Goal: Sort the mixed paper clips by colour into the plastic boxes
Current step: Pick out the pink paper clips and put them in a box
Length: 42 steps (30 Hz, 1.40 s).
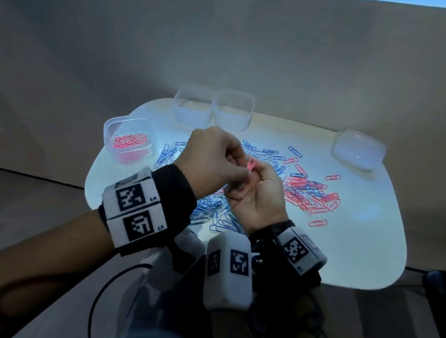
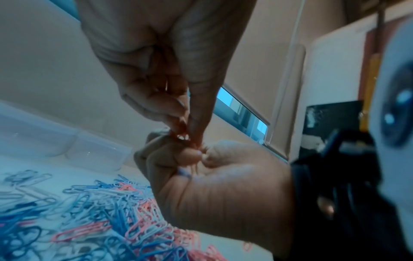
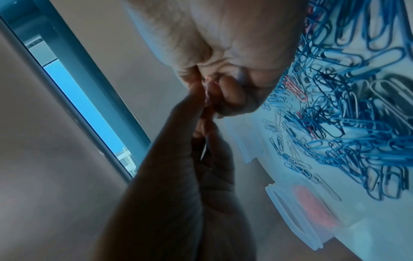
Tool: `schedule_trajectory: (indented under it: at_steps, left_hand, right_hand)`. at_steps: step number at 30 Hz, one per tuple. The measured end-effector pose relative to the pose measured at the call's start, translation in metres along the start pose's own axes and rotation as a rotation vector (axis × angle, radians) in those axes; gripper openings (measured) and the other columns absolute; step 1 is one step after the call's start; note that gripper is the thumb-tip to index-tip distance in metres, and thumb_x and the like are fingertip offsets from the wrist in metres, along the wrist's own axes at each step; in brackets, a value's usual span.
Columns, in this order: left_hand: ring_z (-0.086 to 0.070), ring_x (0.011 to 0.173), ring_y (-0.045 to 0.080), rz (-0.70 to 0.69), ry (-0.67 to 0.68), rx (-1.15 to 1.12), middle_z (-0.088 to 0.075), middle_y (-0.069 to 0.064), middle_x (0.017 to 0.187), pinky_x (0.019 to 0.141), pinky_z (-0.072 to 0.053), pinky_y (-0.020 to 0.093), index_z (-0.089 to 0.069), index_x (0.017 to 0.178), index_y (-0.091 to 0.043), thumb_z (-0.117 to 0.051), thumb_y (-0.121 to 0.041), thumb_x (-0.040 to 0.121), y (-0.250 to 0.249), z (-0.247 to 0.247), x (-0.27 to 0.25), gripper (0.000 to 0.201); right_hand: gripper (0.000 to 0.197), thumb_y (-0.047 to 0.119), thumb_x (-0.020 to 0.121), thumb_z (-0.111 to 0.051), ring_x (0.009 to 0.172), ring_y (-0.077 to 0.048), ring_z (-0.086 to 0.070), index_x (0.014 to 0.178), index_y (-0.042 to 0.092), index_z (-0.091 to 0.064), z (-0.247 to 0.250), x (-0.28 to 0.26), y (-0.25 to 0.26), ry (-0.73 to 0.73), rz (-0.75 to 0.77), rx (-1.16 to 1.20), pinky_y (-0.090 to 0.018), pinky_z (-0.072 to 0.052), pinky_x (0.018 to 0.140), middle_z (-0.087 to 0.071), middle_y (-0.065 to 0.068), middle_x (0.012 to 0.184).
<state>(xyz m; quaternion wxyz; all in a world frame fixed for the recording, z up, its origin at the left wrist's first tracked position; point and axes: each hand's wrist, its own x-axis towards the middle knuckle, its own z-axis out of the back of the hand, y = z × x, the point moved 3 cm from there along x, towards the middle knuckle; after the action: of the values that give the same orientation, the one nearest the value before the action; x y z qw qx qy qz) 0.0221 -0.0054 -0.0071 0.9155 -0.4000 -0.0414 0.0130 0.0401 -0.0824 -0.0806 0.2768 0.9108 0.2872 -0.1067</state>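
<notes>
The white tray table (image 1: 364,251) carries a spread heap of mixed paper clips (image 1: 309,195), blue mostly near and left, pink mostly right. Of the plastic boxes, the one holding pink clips (image 1: 128,138) sits at the left edge, two empty boxes (image 1: 214,108) stand at the back. Above the heap the left hand (image 1: 212,155) and right hand (image 1: 258,195) meet, fingers of both curled, pinching a small bunch of pink clips (image 1: 251,166) between them. The pink box lies left, nearer the left hand, so that hand likely carries them over.
</notes>
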Motion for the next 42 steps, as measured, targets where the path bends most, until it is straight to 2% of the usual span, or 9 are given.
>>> schedule_trajectory:
  at_steps: [4, 9, 14, 22, 24, 28, 34, 39, 42]
  left_hand:
    - [-0.056, 0.05, -0.005, 0.043, 0.132, -0.065, -0.058, -0.012, 0.047, 0.054, -0.046, 0.009, -0.069, 0.067, -0.015, -0.083, -0.011, 0.063, 0.002, -0.001, -0.005, 0.015]
    - [-0.048, 0.045, 0.0, 0.127, 0.032, -0.151, -0.052, -0.002, 0.058, 0.042, -0.044, 0.012, -0.06, 0.072, -0.012, -0.078, -0.017, 0.073, 0.012, 0.014, 0.005, 0.018]
    - [-0.062, 0.066, 0.009, 0.058, 0.043, 0.098, -0.068, 0.004, 0.072, 0.063, -0.048, 0.013, -0.06, 0.061, -0.015, -0.077, -0.015, 0.073, 0.007, 0.0, 0.006, 0.021]
    - [-0.046, 0.076, 0.013, 0.025, 0.005, 0.321, -0.033, -0.013, 0.074, 0.063, -0.028, 0.02, -0.073, 0.084, -0.01, -0.072, -0.02, 0.078, 0.01, 0.003, 0.004, 0.012]
    - [-0.047, 0.07, 0.013, 0.013, -0.017, 0.328, -0.035, -0.013, 0.072, 0.063, -0.033, 0.019, -0.074, 0.085, -0.008, -0.069, -0.017, 0.08, 0.01, 0.003, 0.004, 0.011]
    - [-0.047, 0.053, 0.002, 0.1, 0.023, 0.09, -0.064, 0.003, 0.073, 0.055, -0.04, 0.008, -0.073, 0.079, -0.009, -0.07, -0.016, 0.081, 0.017, 0.013, 0.007, 0.007]
    - [-0.048, 0.058, 0.009, 0.251, 0.16, -0.14, -0.053, 0.002, 0.063, 0.04, -0.039, 0.008, -0.058, 0.068, -0.012, -0.063, -0.018, 0.087, 0.029, 0.017, 0.002, 0.021]
    - [-0.048, 0.057, 0.012, 0.345, 0.168, 0.062, -0.055, 0.005, 0.068, 0.035, -0.037, 0.007, -0.063, 0.077, -0.006, -0.062, -0.014, 0.088, 0.061, 0.027, 0.003, 0.014]
    - [-0.058, 0.068, 0.019, 0.341, 0.245, 0.26, -0.065, 0.012, 0.085, 0.051, -0.047, 0.014, -0.07, 0.101, -0.004, -0.064, -0.009, 0.085, 0.071, 0.027, 0.0, 0.017]
  right_hand:
    - [0.044, 0.047, 0.097, -0.026, 0.043, -0.007, -0.044, 0.08, 0.014, -0.05, 0.005, 0.003, -0.001, -0.07, 0.001, -0.024, -0.012, -0.028, 0.038, -0.055, -0.003, 0.066]
    - [0.041, 0.035, 0.099, -0.028, 0.037, -0.006, -0.045, 0.072, 0.011, -0.048, 0.004, 0.0, 0.001, -0.035, -0.053, 0.116, -0.011, -0.038, 0.038, -0.052, 0.0, 0.053]
    - [0.037, 0.028, 0.101, -0.029, 0.056, -0.014, -0.063, 0.088, 0.002, -0.052, 0.004, 0.0, -0.005, -0.001, -0.08, 0.312, -0.021, -0.056, 0.056, -0.059, -0.011, 0.083]
    - [0.026, 0.014, 0.077, -0.046, 0.077, -0.021, -0.056, 0.092, -0.005, -0.053, -0.007, -0.014, 0.003, 0.068, -0.005, 0.271, -0.019, -0.054, 0.058, -0.06, -0.019, 0.091]
    - [0.033, 0.016, 0.069, -0.047, 0.075, -0.02, -0.059, 0.093, -0.005, -0.053, -0.006, -0.013, 0.002, 0.083, 0.01, 0.252, -0.022, -0.056, 0.063, -0.063, -0.018, 0.086]
    - [0.034, 0.022, 0.096, -0.033, 0.062, -0.019, -0.068, 0.093, -0.002, -0.057, 0.003, -0.01, 0.001, 0.049, -0.011, 0.231, -0.028, -0.058, 0.065, -0.067, -0.014, 0.078]
    - [0.03, 0.029, 0.097, -0.039, 0.068, -0.01, -0.069, 0.087, 0.006, -0.056, 0.003, -0.009, -0.005, 0.039, -0.025, 0.054, -0.019, -0.056, 0.064, -0.067, -0.005, 0.083]
    - [0.033, 0.028, 0.096, -0.037, 0.067, -0.014, -0.071, 0.084, 0.004, -0.056, 0.018, -0.012, 0.01, -0.008, 0.022, 0.073, -0.02, -0.056, 0.062, -0.069, -0.01, 0.08]
    - [0.028, 0.026, 0.087, -0.042, 0.067, -0.017, -0.072, 0.083, 0.002, -0.055, 0.025, -0.015, 0.028, -0.026, 0.061, 0.122, -0.025, -0.057, 0.062, -0.071, -0.012, 0.074]
